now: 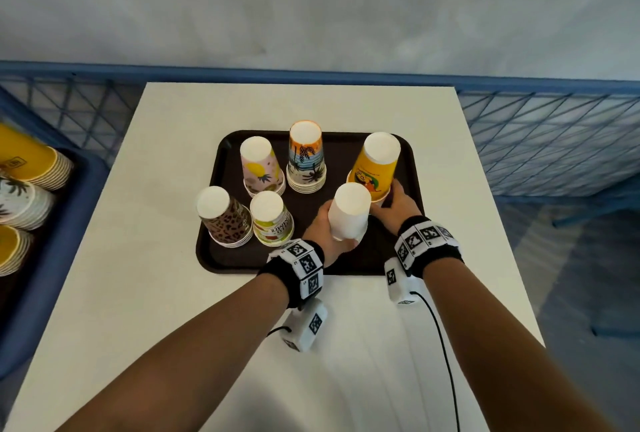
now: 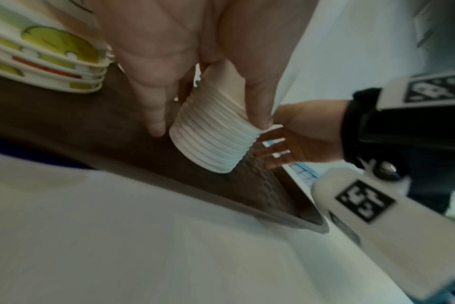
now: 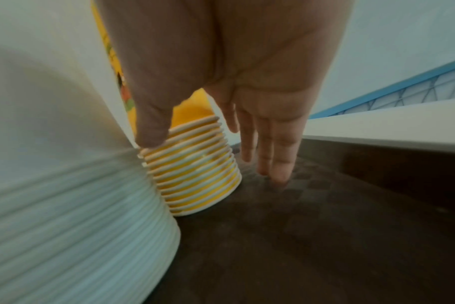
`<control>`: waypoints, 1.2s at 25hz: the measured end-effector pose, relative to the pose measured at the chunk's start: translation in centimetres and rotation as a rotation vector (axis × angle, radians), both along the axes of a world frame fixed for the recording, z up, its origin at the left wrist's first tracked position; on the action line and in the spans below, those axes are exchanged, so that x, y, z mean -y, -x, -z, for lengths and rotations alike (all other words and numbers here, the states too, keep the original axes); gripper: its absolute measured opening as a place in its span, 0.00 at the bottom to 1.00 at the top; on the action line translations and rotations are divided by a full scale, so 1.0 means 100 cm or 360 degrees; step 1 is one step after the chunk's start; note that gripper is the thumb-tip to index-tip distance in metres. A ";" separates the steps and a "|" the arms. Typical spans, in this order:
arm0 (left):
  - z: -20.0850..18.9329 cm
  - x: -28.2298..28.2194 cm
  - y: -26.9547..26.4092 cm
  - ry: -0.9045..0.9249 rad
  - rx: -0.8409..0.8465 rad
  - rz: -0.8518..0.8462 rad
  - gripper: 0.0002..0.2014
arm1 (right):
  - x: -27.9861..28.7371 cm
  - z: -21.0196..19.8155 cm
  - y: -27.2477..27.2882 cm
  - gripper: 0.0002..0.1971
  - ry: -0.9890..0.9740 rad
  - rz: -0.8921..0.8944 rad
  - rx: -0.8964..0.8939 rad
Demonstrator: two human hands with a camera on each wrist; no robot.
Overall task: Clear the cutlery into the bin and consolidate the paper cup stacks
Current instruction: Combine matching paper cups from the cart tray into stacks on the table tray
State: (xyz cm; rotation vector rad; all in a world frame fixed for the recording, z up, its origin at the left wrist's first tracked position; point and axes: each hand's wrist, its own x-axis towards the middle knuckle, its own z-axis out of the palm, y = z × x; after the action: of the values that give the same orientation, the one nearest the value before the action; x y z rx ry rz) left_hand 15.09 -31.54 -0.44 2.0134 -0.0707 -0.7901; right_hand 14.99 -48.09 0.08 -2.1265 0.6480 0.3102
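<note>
White worktop (image 1: 162, 293), brown tray (image 1: 221, 258), blue mesh fence behind. Left hand (image 1: 323, 236) fingers (image 2: 257, 115) curled round plain white stack (image 1: 348, 212), raised slightly, probably to move it. Right hand (image 1: 393, 205), fingers (image 3: 278, 156) straight, steadying yellow stack (image 1: 375, 172). Six inverted stacks on tray; no cutlery visible.

On the dark brown tray (image 1: 405, 224): plain white stack (image 1: 348, 215), yellow stack (image 1: 375, 168), leopard-print stack (image 1: 227, 220), palm-patterned stack (image 1: 306, 158); white surface (image 1: 156, 293).

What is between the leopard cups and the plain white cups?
The lemon-print cup stack stands between the leopard-print cup stack and the plain white cup stack that the left hand grips, as the head view shows.
</note>
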 end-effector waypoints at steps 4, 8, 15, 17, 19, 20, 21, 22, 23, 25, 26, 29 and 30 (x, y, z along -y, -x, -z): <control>-0.004 -0.019 0.009 -0.0314 -0.0081 0.0080 0.45 | -0.002 0.003 0.039 0.27 0.0051 0.0149 0.0090; -0.011 -0.052 0.034 -0.0214 -0.0072 0.0101 0.30 | -0.034 0.002 0.088 0.14 -0.0014 0.0221 0.0182; -0.024 -0.174 0.077 -0.0113 0.0060 -0.0268 0.15 | -0.169 0.003 0.103 0.11 -0.0172 -0.0494 0.0121; -0.022 -0.227 0.082 -0.0146 0.0062 -0.0487 0.14 | -0.221 0.003 0.095 0.12 -0.0199 -0.0711 0.0113; -0.022 -0.283 0.089 -0.0182 0.0083 -0.0664 0.14 | -0.274 0.001 0.087 0.13 -0.0201 -0.0904 0.0138; -0.024 -0.311 0.093 -0.0215 0.0115 -0.0717 0.14 | -0.299 -0.002 0.083 0.12 -0.0207 -0.0968 0.0159; -0.026 -0.338 0.096 -0.0269 0.0159 -0.0753 0.15 | -0.323 -0.004 0.077 0.12 -0.0218 -0.1004 0.0172; -0.030 -0.357 0.098 -0.0323 0.0221 -0.0782 0.15 | -0.340 -0.007 0.072 0.12 -0.0238 -0.1010 0.0188; -0.034 -0.384 0.101 -0.0375 0.0307 -0.0843 0.16 | -0.363 -0.010 0.066 0.11 -0.0261 -0.1014 0.0207; -0.044 -0.434 0.102 -0.0506 0.0531 -0.0999 0.18 | -0.408 -0.013 0.051 0.11 -0.0292 -0.0997 0.0291; -0.050 -0.458 0.102 -0.0588 0.0651 -0.1091 0.20 | -0.428 -0.015 0.043 0.12 -0.0306 -0.0984 0.0349; -0.060 -0.524 0.099 -0.0721 0.0915 -0.1493 0.26 | -0.486 -0.020 0.021 0.14 -0.0347 -0.0932 0.0479; -0.062 -0.540 0.096 -0.0728 0.0939 -0.1636 0.29 | -0.499 -0.023 0.016 0.15 -0.0361 -0.0933 0.0513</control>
State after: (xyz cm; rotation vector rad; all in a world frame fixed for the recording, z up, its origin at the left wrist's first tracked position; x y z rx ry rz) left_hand 5.50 22.43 5.73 2.2393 0.8044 0.4824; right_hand 13.42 1.82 2.36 -2.0426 -0.2006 0.3268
